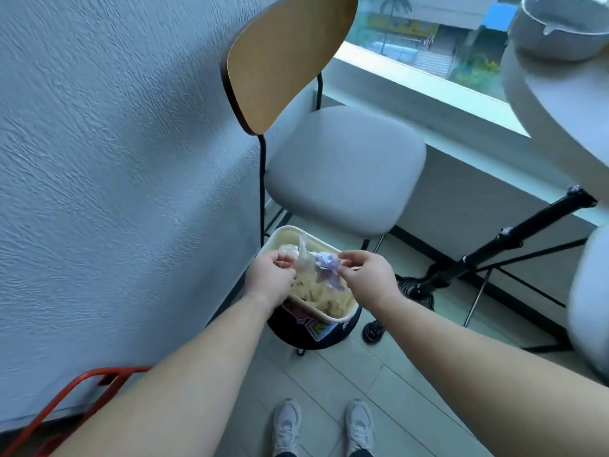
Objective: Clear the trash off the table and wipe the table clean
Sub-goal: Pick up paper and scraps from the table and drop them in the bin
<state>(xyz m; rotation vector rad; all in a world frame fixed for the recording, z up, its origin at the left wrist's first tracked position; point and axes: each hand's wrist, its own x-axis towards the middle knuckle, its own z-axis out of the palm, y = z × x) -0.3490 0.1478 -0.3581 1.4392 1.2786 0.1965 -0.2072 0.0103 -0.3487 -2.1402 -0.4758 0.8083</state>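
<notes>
Left hand (270, 275) grips whitish wrapper (301, 257); right hand (364, 275) pinches crumpled purple paper (328, 268). Both trash pieces held directly over bin (293, 228), 6 o'clock of chair (342, 166), likely so they drop inside. Tabletop (560, 103) at 2 o'clock, bowl (560, 24) on it; wiping likely pending.

Cool greys and whites, a few warm spots

The chair (342, 166) has a tan wood back, grey seat and black legs. The paper (328, 267) is lilac, the wrapper (303, 255) whitish, the tub (326, 316) cream, the bin (309, 338) black with yellow-and-white print. Near left, the frame (66, 397) is orange-red. The shoes (286, 427) are white. Far right, a grey bowl (557, 28) and a white table (560, 103).
</notes>
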